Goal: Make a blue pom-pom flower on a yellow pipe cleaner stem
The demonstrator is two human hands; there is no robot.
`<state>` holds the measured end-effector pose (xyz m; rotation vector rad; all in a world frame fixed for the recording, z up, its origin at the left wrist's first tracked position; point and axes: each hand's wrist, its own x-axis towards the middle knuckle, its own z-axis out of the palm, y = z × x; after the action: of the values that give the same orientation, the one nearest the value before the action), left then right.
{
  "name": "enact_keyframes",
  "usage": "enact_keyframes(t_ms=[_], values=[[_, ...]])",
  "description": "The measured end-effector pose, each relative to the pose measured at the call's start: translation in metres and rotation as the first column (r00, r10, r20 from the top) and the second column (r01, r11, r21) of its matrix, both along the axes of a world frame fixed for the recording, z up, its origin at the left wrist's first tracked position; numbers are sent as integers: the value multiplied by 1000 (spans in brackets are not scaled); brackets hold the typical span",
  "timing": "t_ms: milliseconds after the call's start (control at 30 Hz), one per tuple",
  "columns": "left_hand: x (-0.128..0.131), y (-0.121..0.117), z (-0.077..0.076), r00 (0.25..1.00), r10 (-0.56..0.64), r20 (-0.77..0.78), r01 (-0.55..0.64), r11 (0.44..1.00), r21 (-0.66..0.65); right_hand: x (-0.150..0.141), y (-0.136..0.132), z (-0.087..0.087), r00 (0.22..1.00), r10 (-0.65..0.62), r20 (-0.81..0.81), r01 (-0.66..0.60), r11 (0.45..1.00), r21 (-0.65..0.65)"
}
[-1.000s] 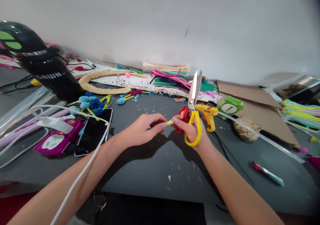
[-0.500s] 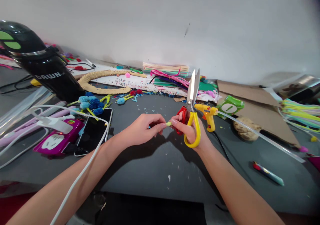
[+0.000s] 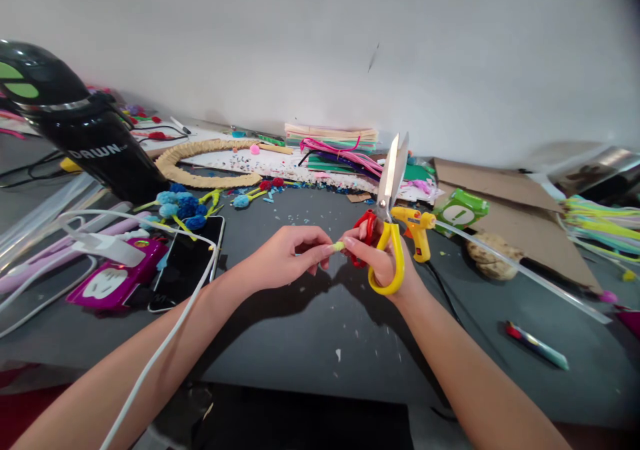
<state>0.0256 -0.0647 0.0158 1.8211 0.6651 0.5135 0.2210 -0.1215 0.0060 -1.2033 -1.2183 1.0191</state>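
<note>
Between the fingertips of both hands is a short yellow-green piece of pipe cleaner [image 3: 339, 246], mostly covered by the fingers. My left hand [image 3: 287, 257] pinches its left end. My right hand [image 3: 377, 257] has thumb and finger at its right end. The same right hand also carries a pair of scissors [image 3: 390, 190], with one red and one yellow handle looped around its fingers. The blades point up and stand slightly apart, away from the pipe cleaner. Just right of the scissors, a yellow glue gun [image 3: 416, 227] rests on the grey table [image 3: 300, 343].
Left are a black bottle [image 3: 100, 130], a magenta power strip [image 3: 115, 280], a phone [image 3: 187, 270] and blue pompom stems [image 3: 185, 207]. A white cable [image 3: 165, 347] crosses my left forearm. Behind lies a wrapped ring [image 3: 173, 170]; right are cardboard [image 3: 530, 237] and a lighter-like stick [image 3: 537, 347].
The scissors have tipped slightly to the right in my right hand. Both hands stay at nearly the same place, still pinching the pipe cleaner piece.
</note>
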Motion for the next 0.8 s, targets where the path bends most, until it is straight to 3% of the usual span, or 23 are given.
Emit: enact_keyframes(t_ms=[267,500,800], values=[[2,-1,-2,999,5,-50,-5,1000,-11,-2,0,-1,997,-32,70,33,999,-15],[1,1,-3,993,100,-60,-85,971,223,-3,3,-11,981,-54,-185,45,998,-50],[-1,2,-3,987,29,-156,42,899,435,-5,2,-13,1000,-24,-11,23,995,-95]])
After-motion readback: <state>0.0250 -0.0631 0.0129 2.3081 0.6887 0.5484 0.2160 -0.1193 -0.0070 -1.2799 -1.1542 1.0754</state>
